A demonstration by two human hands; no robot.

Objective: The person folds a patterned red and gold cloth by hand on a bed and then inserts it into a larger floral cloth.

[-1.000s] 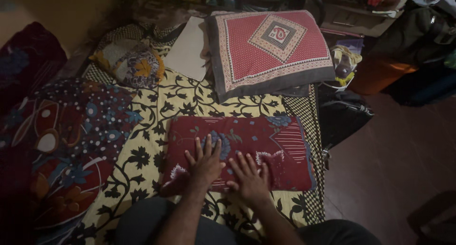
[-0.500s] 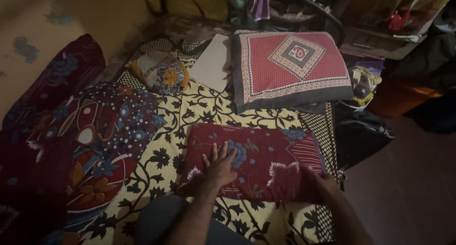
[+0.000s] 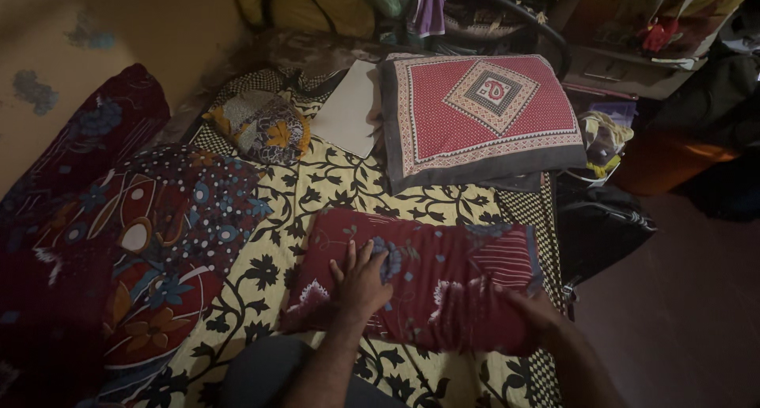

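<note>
Since a moment ago the right hand (image 3: 538, 317) has slid out to the right end of the dark red folded cloth (image 3: 427, 277), while the left hand (image 3: 362, 280) stays flat on it. That cloth lies on the yellow bedsheet with black vines (image 3: 317, 190), near the bed's front edge. Left hand's grip is open, fingers spread, palm pressing the cloth's left half. Right hand seems to curl around the cloth's right edge, though blur and dim light leave its grip unclear. Beyond the cloth sits a red patterned pillow (image 3: 483, 115), with a white pad (image 3: 348, 119) beside it. Left of the cloth spreads a dark flowered blanket (image 3: 134, 250).
</note>
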